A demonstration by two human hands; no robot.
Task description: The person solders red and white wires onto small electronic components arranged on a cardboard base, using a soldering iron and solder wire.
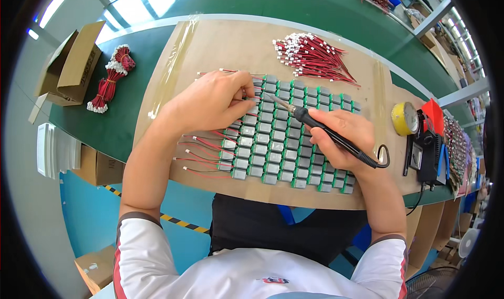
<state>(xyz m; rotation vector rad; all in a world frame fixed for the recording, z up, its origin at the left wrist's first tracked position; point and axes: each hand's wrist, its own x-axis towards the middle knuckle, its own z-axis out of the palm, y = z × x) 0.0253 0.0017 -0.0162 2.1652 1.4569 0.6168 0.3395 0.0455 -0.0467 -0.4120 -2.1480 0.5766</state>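
Rows of small grey battery cells [275, 146] with green circuit strips lie on a brown cardboard sheet [163, 94]. Thin red and black wires [205, 153] stick out from the left column. My left hand [220, 97] is closed in a pinch at the upper left of the rows, on what looks like one of these wires; its fingers partly hide the end. In my right hand [349, 134] is a soldering iron [303, 115] with a black handle, held like a pen. Its metal tip points left, close to the left fingertips, above the cells.
A loose pile of red wires with white connectors [315, 57] lies beyond the cells. Tied wire bundles [107, 84] and an open carton [79, 68] are on the left. At the right stand a yellow tape roll [404, 119], a red holder [433, 115] and a black soldering station [428, 157].
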